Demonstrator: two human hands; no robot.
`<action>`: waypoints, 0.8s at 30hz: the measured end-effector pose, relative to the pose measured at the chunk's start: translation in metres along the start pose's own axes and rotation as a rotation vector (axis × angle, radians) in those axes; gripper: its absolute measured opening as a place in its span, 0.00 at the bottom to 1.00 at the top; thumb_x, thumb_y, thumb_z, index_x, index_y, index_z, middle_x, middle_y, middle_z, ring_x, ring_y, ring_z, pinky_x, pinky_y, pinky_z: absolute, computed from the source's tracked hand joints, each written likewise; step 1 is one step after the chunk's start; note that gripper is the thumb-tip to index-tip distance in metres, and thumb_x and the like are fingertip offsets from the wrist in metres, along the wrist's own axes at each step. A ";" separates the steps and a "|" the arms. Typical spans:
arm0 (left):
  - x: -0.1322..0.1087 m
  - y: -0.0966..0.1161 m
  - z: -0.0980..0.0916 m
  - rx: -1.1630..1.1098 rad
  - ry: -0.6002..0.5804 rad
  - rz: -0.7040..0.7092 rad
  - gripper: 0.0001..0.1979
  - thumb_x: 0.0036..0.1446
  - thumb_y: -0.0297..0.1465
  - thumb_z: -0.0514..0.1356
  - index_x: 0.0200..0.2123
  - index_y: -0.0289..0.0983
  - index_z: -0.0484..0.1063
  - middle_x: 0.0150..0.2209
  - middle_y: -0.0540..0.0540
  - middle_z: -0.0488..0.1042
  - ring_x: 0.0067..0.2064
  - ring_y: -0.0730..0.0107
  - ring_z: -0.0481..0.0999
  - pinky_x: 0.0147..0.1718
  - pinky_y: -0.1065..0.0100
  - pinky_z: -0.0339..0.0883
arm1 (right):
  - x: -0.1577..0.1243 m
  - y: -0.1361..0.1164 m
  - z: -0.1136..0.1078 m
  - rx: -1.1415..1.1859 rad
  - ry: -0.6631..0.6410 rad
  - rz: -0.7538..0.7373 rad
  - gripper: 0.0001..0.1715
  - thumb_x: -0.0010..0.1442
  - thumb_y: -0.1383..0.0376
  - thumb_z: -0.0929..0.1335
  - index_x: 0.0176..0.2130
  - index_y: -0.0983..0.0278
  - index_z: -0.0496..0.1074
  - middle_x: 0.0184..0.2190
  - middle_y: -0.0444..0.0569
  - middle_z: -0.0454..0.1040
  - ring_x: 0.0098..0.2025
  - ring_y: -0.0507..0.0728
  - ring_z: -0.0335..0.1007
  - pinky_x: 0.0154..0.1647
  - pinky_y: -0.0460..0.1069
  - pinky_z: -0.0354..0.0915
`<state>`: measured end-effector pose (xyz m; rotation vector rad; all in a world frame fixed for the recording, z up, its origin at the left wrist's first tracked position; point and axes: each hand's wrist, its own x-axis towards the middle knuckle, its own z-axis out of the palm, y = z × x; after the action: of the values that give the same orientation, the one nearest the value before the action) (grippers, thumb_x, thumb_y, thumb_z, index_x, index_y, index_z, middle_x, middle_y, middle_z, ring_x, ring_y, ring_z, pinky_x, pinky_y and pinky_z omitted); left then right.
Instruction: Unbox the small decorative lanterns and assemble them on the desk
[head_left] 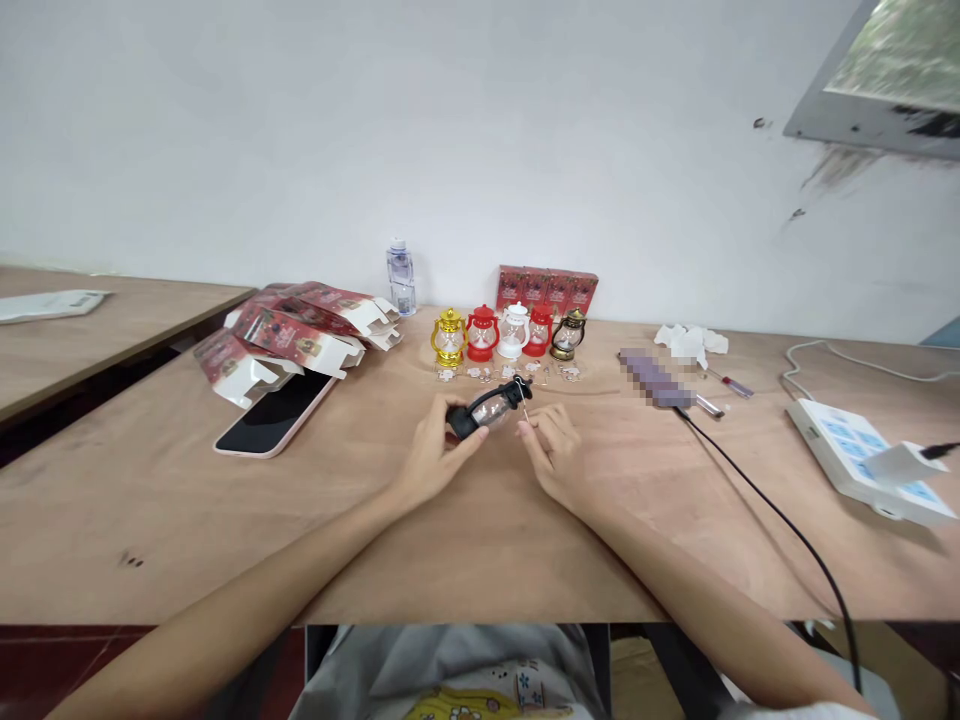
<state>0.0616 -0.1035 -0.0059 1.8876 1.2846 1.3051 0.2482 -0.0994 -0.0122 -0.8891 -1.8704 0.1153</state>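
My left hand (433, 448) is closed around the base of a small black lantern (492, 408), which lies tilted with its top toward the right. A thin pale string (523, 402) hangs at the lantern's top loop, and my right hand (555, 452) pinches its lower end between thumb and fingers. Behind them stands a row of similar lanterns: a gold lantern (449, 340), a red lantern (482, 336), a white lantern (514, 334), another red lantern (538, 332) and a bronze lantern (568, 336). Small printed pieces (446, 375) lie before the row.
Red cartons (546, 290) stand against the wall beside a water bottle (401, 278). At left, open red cartons (289, 335) overlap a phone (277, 418). To the right are crumpled tissue (690, 345), a blurred purple device (654, 378), a black cable (780, 510) and a power strip (862, 460).
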 end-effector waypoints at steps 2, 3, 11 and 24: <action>0.005 -0.002 -0.003 -0.069 0.047 -0.040 0.16 0.55 0.41 0.57 0.42 0.37 0.63 0.38 0.45 0.70 0.31 0.72 0.72 0.24 0.72 0.69 | 0.001 -0.003 0.001 0.077 -0.036 0.022 0.15 0.63 0.63 0.59 0.27 0.60 0.66 0.24 0.46 0.68 0.32 0.56 0.63 0.35 0.51 0.60; 0.007 -0.004 -0.004 -0.116 0.085 -0.059 0.16 0.56 0.42 0.56 0.41 0.37 0.63 0.37 0.46 0.70 0.28 0.74 0.71 0.21 0.73 0.67 | 0.001 -0.004 0.001 0.115 -0.048 0.054 0.15 0.63 0.62 0.59 0.27 0.60 0.67 0.24 0.46 0.68 0.32 0.56 0.64 0.35 0.51 0.60; 0.018 -0.014 -0.015 -0.084 0.271 -0.055 0.13 0.59 0.41 0.50 0.33 0.38 0.63 0.29 0.51 0.66 0.28 0.73 0.67 0.25 0.73 0.63 | 0.001 -0.003 0.010 0.355 -0.019 0.448 0.18 0.64 0.55 0.58 0.30 0.61 0.67 0.25 0.43 0.66 0.28 0.52 0.62 0.31 0.46 0.58; 0.004 -0.006 -0.008 0.233 0.264 0.055 0.09 0.58 0.36 0.49 0.37 0.37 0.62 0.33 0.47 0.70 0.36 0.65 0.71 0.37 0.65 0.64 | -0.009 -0.026 0.015 0.503 -0.240 0.310 0.13 0.63 0.57 0.61 0.30 0.62 0.62 0.26 0.43 0.70 0.21 0.47 0.62 0.24 0.44 0.59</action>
<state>0.0521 -0.0980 -0.0057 1.9658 1.5878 1.5307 0.2243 -0.1190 -0.0149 -0.8242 -1.7821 0.8765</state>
